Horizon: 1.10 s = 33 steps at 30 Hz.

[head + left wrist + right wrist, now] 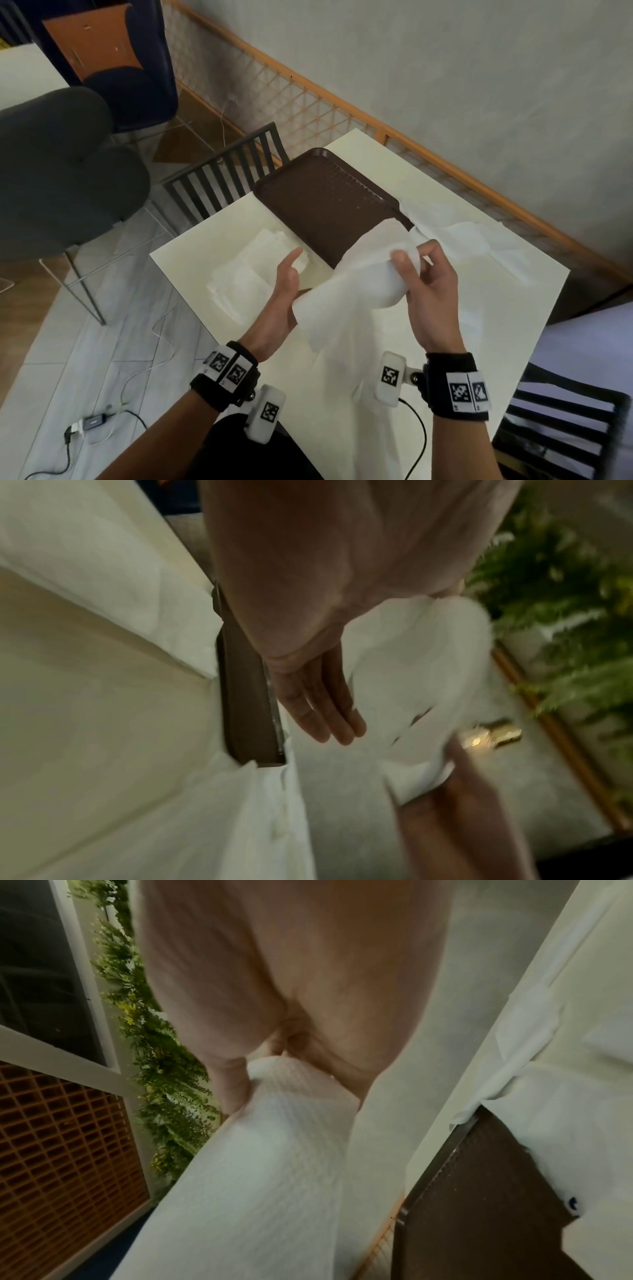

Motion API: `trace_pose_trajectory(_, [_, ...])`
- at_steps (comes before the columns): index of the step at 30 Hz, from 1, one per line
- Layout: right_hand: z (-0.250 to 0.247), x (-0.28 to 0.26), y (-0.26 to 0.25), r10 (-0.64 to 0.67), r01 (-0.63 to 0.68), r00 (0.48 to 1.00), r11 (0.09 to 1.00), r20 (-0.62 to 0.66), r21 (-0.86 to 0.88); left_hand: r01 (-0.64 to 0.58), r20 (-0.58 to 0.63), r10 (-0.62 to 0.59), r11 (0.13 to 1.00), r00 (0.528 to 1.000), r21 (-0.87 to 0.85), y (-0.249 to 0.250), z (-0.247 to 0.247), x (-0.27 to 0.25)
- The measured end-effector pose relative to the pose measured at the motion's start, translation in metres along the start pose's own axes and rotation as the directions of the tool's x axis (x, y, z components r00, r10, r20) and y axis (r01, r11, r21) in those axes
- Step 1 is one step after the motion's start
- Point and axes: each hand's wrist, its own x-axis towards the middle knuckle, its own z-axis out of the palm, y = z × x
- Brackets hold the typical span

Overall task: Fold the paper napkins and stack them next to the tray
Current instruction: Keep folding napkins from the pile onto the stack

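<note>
While my right grip (424,287) pinches the top edge of a large white textured paper napkin (346,298) between thumb and fingers, my left grip (284,291) stands with straight fingers along the sheet's left side, touching it but curled round nothing. I hold the napkin in the air just in front of the dark brown dimpled plastic tray (329,202), and it covers the tray's near corner; its lower part hangs down toward the pale cream square surface (445,342).

From my head view I can see a stack of folded white napkins (253,270) lying just left of the tray, touching its long edge or nearly so, and a loose heap of unfolded white napkins (472,236) just right of the tray, one sheet reaching up to the tray's far right corner. A black slatted chair back (222,174) stands behind the tray, off the surface's far left edge.

My left wrist view shows what the head view does not: my left fingers (318,710) straight and close together, with the tray's edge (246,696) beside them and the napkin (421,669) on their other side, all somewhat blurred. My right wrist view shows the napkin's waffle texture (267,1164) up close, gathered under my thumb (232,1085); the fingertips behind it are hidden. It also shows the tray (486,1191) with white paper lapping its edge.
</note>
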Motion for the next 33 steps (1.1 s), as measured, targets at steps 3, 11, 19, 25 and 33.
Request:
trace_pose_trajectory(3, [0.0, -0.007, 0.012, 0.006, -0.002, 0.992, 0.999, -0.126, 0.033, -0.066, -0.006, 0.066, 0.99, 0.998, -0.126, 0.022, 0.001, -0.006])
trace_pose_trajectory(11, [0.013, -0.03, 0.023, 0.053, -0.053, 0.988, 0.999, -0.146, 0.0, -0.233, -0.131, 0.278, 0.93, 0.952, 0.285, 0.03, -0.011, -0.003])
trace_pose_trajectory(19, [0.012, -0.028, 0.041, 0.042, -0.02, 0.993, 0.982, 0.111, -0.189, -0.183, -0.194, 0.235, 0.95, 0.952, 0.253, 0.019, -0.034, 0.006])
trace_pose_trajectory(25, [0.02, -0.022, 0.054, 0.087, -0.081, 0.996, 0.967, 0.012, -0.24, -0.256, -0.271, 0.369, 0.891, 0.889, 0.374, 0.008, -0.045, 0.004])
trace_pose_trajectory(33, [0.034, -0.01, 0.066, 0.071, -0.014, 0.991, 0.901, 0.115, -0.434, -0.155, -0.339, 0.321, 0.887, 0.884, 0.435, 0.0, -0.067, -0.006])
